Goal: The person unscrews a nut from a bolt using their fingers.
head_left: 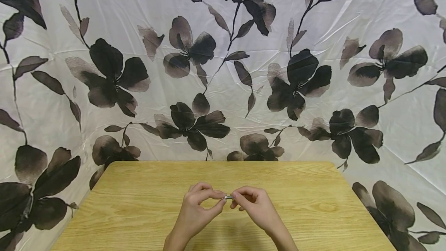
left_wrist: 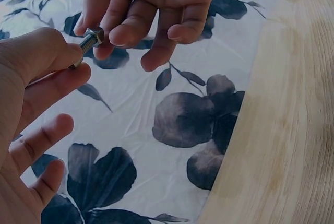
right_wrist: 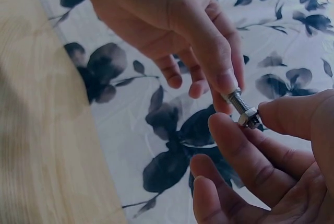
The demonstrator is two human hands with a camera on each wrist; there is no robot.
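Above the tabletop, a small silver bolt (right_wrist: pixel 238 102) spans the gap between both hands. My left hand (head_left: pixel 198 209) pinches its head end between thumb and index finger; the other fingers of that hand are loosely bent. A hex nut (right_wrist: pixel 248 117) sits on the threads close to the bolt's far end, with a bit of thread poking out past it. My right hand (head_left: pixel 258 207) has its thumb and fingertips on the nut, pinching it. In the left wrist view the nut (left_wrist: pixel 96 35) shows right between the right thumb and index finger.
Beneath the hands lies a light wood-grain table (head_left: pixel 139 189) with rounded far corners. A white cloth (head_left: pixel 244 100) printed with dark flowers hangs behind it and along both sides.
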